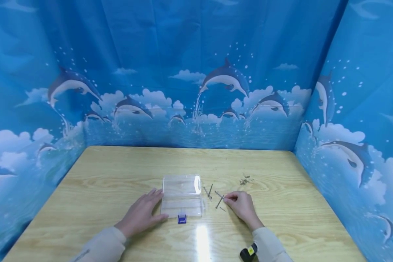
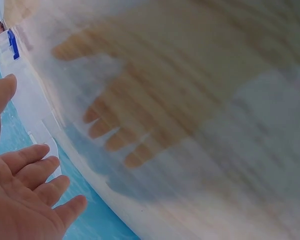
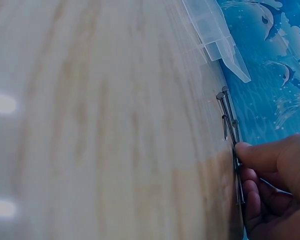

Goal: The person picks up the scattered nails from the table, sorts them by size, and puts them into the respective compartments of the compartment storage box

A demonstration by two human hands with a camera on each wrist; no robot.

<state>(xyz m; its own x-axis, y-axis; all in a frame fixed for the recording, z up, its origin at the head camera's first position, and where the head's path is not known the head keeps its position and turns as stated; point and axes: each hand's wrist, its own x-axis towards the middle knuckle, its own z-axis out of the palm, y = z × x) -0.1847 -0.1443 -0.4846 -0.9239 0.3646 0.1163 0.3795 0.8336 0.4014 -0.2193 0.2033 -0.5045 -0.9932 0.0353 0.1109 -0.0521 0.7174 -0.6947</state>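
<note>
A clear plastic box (image 1: pixel 182 203) with a blue latch (image 1: pixel 181 219) lies on the table, its lid (image 1: pixel 181 184) folded back. My left hand (image 1: pixel 143 213) rests at the left side of the box, fingers spread, fingertips right at its edge; the same hand (image 2: pixel 30 185) shows extended fingers in the left wrist view. To the right of the box lie several metal nails (image 1: pixel 208 191). My right hand (image 1: pixel 241 205) pinches the end of a nail (image 1: pixel 219 194) between thumb and forefinger, partly hidden by the fingertips. In the right wrist view, nails (image 3: pixel 224 107) lie just beyond the thumb.
A small pile of short screws or nails (image 1: pixel 246 179) lies farther back on the right. By the right sleeve sits a black object with a yellow label (image 1: pixel 248 251). Blue dolphin-print curtains (image 1: pixel 196 72) stand behind and beside the wooden table (image 1: pixel 124 163).
</note>
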